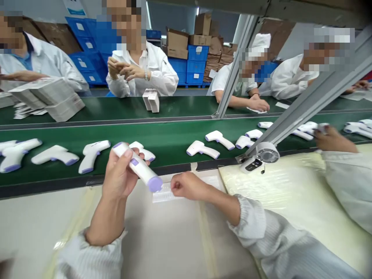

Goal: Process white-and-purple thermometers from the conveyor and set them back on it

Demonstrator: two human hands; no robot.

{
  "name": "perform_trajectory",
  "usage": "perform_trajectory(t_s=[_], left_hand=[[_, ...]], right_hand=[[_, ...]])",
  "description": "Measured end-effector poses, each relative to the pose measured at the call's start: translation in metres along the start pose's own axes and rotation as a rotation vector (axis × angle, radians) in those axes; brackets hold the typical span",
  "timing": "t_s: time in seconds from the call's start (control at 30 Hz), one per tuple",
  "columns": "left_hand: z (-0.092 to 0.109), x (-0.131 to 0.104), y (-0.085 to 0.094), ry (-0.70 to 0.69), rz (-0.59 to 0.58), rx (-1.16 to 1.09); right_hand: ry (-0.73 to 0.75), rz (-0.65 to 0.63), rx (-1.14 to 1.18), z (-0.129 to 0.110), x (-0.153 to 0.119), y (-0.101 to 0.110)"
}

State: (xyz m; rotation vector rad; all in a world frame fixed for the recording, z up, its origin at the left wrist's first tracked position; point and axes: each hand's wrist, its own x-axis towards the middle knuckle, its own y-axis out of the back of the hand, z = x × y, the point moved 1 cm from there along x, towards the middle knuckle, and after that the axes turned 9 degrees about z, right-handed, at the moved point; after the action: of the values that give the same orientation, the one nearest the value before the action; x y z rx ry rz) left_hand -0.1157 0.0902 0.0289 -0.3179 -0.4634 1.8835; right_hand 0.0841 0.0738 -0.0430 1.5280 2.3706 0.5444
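Note:
My left hand (pixel 116 176) grips a white infrared thermometer (pixel 143 169) with purple ends, raised above the bench edge and tilted so its purple base points down to the right. Just right of that base is my right hand (pixel 190 186), its fingers curled together; whatever they may hold is hidden. Beneath my right hand lies a clear-white sheet (pixel 162 197), possibly of labels, flat on the grey bench (pixel 162 240). Behind my left hand, another thermometer (pixel 143 150) rests on the green conveyor belt (pixel 168 133).
More thermometers (pixel 55 155) lie along the belt. A small fan (pixel 266 154) stands by the slanted metal post (pixel 290 120), near a yellowish foam sheet (pixel 270 182). A co-worker's hand (pixel 335 139) reaches the belt at right. Across the line, people handle items beside white boxes (pixel 151 100).

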Motion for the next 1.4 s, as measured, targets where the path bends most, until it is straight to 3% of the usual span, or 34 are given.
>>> perform_trajectory(t_s=[0.13,0.23,0.3,0.43,0.57,0.83,1.03,1.27,1.4], left_hand=[[0.004,-0.009,-0.009,-0.041,-0.027,-0.005],[-0.009,-0.027,-0.021,-0.034,-0.119,0.199],[-0.022,-0.041,-0.029,0.018,-0.197,0.315],[-0.041,-0.064,-0.043,0.104,-0.299,0.417],[-0.044,-0.072,-0.049,0.12,-0.281,0.479],[-0.047,-0.074,-0.047,0.053,-0.298,0.577],[-0.054,-0.073,-0.038,0.083,-0.278,0.568],[-0.047,-0.076,-0.046,0.104,-0.27,0.636],[-0.044,-0.077,-0.047,0.039,-0.262,0.628]], right_hand=[[-0.082,0.065,0.406,0.0,-0.008,0.022],[-0.133,0.21,0.909,-0.015,-0.01,0.038],[-0.104,0.285,1.061,-0.028,-0.011,0.044],[-0.007,0.405,1.057,-0.042,-0.014,0.039],[0.005,0.429,1.0,-0.041,-0.015,0.031],[0.011,0.513,0.873,-0.039,-0.012,0.03],[0.023,0.531,0.819,-0.041,-0.013,0.031],[0.05,0.559,0.794,-0.041,-0.015,0.03],[0.063,0.571,0.781,-0.042,-0.014,0.029]])
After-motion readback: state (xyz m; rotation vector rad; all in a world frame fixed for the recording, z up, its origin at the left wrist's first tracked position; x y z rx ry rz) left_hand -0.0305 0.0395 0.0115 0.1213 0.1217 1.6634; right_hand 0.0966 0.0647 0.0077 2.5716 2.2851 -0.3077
